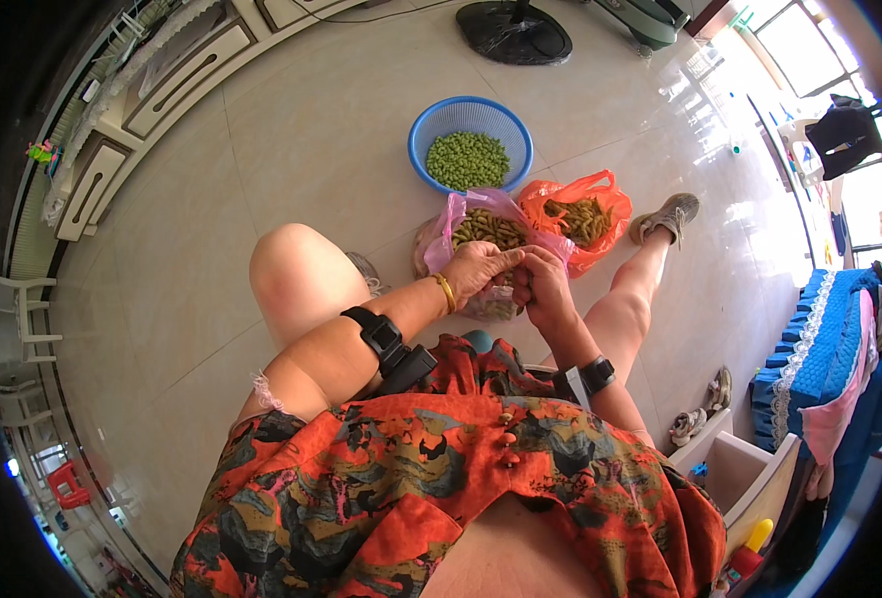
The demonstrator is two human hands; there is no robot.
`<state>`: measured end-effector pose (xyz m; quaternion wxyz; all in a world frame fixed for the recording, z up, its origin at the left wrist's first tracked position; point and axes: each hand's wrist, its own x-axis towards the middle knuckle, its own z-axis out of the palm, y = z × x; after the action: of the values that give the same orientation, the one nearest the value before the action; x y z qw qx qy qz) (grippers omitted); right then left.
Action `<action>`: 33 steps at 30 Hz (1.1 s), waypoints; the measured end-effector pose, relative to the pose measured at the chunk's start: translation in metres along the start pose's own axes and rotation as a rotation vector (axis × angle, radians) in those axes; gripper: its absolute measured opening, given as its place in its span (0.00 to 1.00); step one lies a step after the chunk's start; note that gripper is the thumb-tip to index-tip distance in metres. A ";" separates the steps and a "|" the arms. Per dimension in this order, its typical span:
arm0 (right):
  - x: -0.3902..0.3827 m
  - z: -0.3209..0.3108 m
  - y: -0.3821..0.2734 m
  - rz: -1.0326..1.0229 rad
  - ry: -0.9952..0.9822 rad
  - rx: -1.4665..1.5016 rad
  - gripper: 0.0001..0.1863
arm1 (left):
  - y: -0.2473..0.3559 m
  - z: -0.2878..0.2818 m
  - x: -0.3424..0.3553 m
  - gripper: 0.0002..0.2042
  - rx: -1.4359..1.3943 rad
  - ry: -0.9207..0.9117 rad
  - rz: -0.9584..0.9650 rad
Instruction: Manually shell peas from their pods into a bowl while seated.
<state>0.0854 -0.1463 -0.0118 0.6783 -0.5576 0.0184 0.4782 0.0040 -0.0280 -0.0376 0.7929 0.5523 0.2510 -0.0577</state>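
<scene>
My left hand and my right hand meet at the fingertips, both pinched closed. Whatever lies between the fingers is too small and hidden to make out. Just beyond and partly beneath them sits a pink-purple plastic bag, its mouth spread around brownish-green bean pods. To its right an orange plastic bag holds more pods. Behind the bags stands a blue plastic basket with shelled green beans heaped on its bottom.
My bent knees flank the bags on the tiled floor. A black round stand base is at the far side. White drawers line the far left. At right are an open wooden box, shoes and blue quilted cloth.
</scene>
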 end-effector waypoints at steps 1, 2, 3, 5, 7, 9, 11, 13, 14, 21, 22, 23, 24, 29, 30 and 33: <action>0.001 -0.001 0.000 0.000 -0.012 0.001 0.05 | 0.000 0.000 0.001 0.18 -0.007 0.001 -0.001; 0.001 -0.003 0.001 0.000 -0.011 0.002 0.05 | -0.001 0.000 0.002 0.18 -0.007 0.001 -0.002; 0.001 -0.003 0.001 0.002 -0.022 0.002 0.05 | -0.002 -0.001 0.002 0.17 -0.023 -0.011 0.007; 0.002 -0.003 0.001 0.005 -0.034 0.000 0.05 | -0.005 -0.002 0.003 0.16 -0.039 -0.022 0.017; 0.001 -0.004 0.001 0.010 -0.031 -0.022 0.05 | -0.001 -0.001 0.001 0.15 0.004 -0.042 0.004; 0.000 -0.003 0.001 0.007 -0.019 -0.023 0.05 | -0.002 0.001 0.000 0.14 -0.015 -0.017 0.007; 0.000 -0.002 0.001 0.004 -0.007 -0.026 0.05 | -0.003 0.001 0.000 0.13 -0.036 0.008 0.010; 0.001 -0.002 0.001 0.009 0.002 -0.033 0.05 | -0.004 0.001 0.001 0.10 0.012 0.042 -0.043; 0.001 -0.001 0.001 0.009 0.002 -0.032 0.05 | -0.005 0.001 0.002 0.10 0.013 0.042 -0.044; -0.001 0.001 0.001 -0.019 0.040 -0.065 0.05 | -0.001 0.000 0.002 0.10 0.013 0.014 -0.102; 0.000 0.000 0.002 -0.027 0.061 -0.063 0.05 | -0.001 0.001 0.002 0.10 0.031 0.008 -0.106; 0.000 0.000 0.002 -0.027 0.062 -0.063 0.05 | -0.002 0.001 0.003 0.10 0.031 0.007 -0.106; 0.000 0.000 0.002 -0.037 0.083 -0.069 0.04 | -0.003 0.002 0.004 0.10 0.058 0.025 -0.086; 0.003 0.000 0.005 -0.032 0.118 -0.112 0.05 | -0.004 0.004 0.006 0.11 0.125 0.074 -0.055; 0.003 0.000 0.006 -0.022 0.107 -0.109 0.05 | -0.004 0.003 0.006 0.11 0.151 0.063 -0.032; 0.004 -0.001 0.005 -0.017 0.091 -0.128 0.05 | -0.003 0.004 0.005 0.11 0.145 0.046 -0.030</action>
<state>0.0849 -0.1448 -0.0185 0.6439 -0.6209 0.0138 0.4469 0.0088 -0.0319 -0.0416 0.7439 0.6055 0.2726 -0.0750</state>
